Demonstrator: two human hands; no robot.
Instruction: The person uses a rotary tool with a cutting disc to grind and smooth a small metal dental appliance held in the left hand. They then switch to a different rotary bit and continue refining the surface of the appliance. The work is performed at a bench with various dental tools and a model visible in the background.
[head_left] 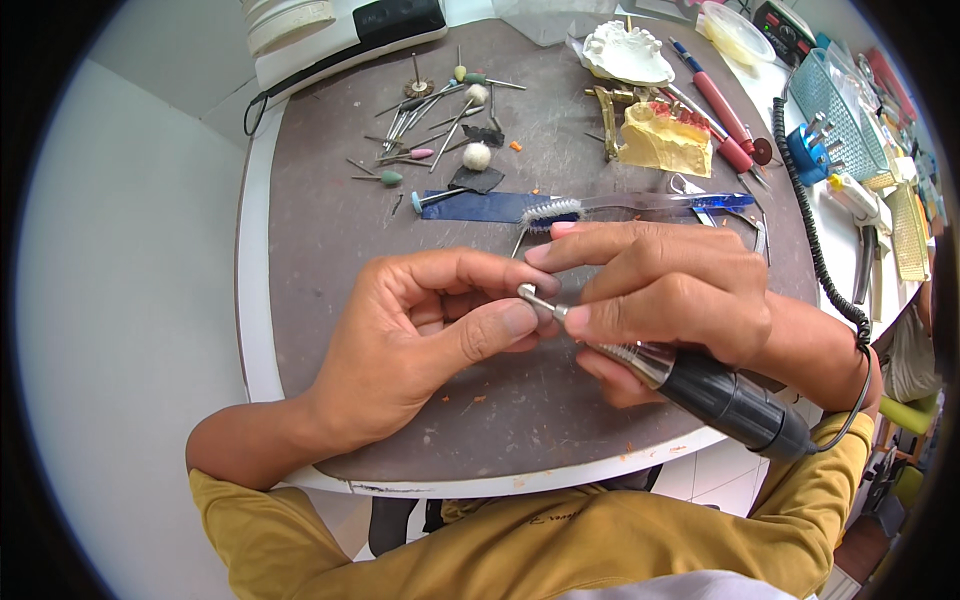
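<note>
My right hand grips a rotary handpiece with a black body and a knurled metal collar, its coiled black cord running up the right side. My left hand pinches the metal tip of the handpiece between thumb and forefinger. Both hands meet over the middle of the grey work mat. Whatever sits in the tip is hidden by the fingers.
Several burs and polishing points lie scattered at the back of the mat. A clear-handled toothbrush lies just beyond my hands. Yellow and white dental casts, red pens, a blue bur stand and trays crowd the right.
</note>
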